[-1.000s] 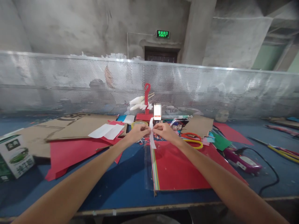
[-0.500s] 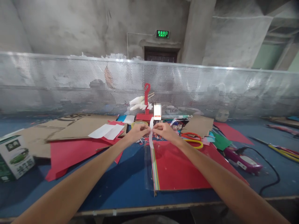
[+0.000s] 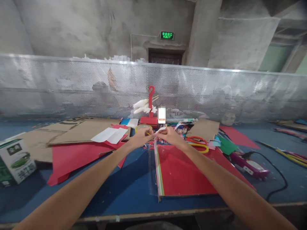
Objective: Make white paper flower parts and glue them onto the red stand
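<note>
Above the far left corner of a stack of red paper, a narrow white paper strip is pinched between both hands. My left hand has thumb and forefinger closed on it from the left. Closed from the right, my right hand meets it fingertip to fingertip. One end of the strip now tilts to the right over the right fingers, and a pale tail hangs below. A yellowish tape roll lies just behind my left hand, partly hidden. Scissors with orange and yellow handles rest right of my right hand.
Behind the hands stands a red hook-topped stand with white petal-like pieces. Cardboard and red sheets lie left, near a green-and-white box. A purple corded device sits right. A perforated metal screen closes the back.
The strip's upper end, upright before, has folded down to the right over my right fingers. Both hands stay in nearly the same place.
</note>
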Demonstrator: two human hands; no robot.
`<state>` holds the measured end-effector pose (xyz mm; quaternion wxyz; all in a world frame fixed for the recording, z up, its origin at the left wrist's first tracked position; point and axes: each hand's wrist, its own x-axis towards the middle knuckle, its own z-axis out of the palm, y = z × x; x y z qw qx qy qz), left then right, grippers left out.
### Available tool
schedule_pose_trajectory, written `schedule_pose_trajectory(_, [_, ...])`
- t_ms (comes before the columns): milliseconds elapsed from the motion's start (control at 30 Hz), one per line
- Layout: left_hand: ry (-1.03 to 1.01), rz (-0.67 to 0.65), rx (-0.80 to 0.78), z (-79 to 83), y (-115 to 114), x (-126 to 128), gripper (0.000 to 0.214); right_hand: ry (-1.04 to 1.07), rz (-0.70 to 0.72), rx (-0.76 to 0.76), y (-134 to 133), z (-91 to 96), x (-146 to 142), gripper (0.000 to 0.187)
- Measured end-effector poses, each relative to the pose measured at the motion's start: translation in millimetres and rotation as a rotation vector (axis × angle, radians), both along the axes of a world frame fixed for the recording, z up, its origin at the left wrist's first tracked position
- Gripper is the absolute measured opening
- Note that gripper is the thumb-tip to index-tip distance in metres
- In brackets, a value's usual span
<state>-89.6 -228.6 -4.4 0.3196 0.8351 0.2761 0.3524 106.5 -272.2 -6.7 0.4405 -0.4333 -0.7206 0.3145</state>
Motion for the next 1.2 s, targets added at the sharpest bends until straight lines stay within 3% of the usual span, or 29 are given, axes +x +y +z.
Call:
schedule_pose_trajectory(233, [-0.055,0.019,0.001,-1.0,2,2,0.011,-0.003,-0.034,-0.008,5,-3.7,2,0.014])
schedule_pose_trajectory(467, [0.011,0.021,0.106,-1.2,2,1,0.024,-0.027,0.009,0.010,1,-1.8,-1,0.028])
schedule_pose_trajectory(700, [0.012,-0.001,0.130,0.6,4,-1,0.010,-0.027,0.018,0.047,6,-5.1,3,0.022])
schedule_pose_trajectory(900, [0.114,0.238,0.215,4.7,14,-11,0.015,-0.037,-0.093,0.069,11,-6.9,8,0.015])
schedule_pose_trajectory(1200, [0.213,0.519,0.331,9.9,48,-50,0.021,0.046,-0.443,0.165,29,-1.9,51,0.014])
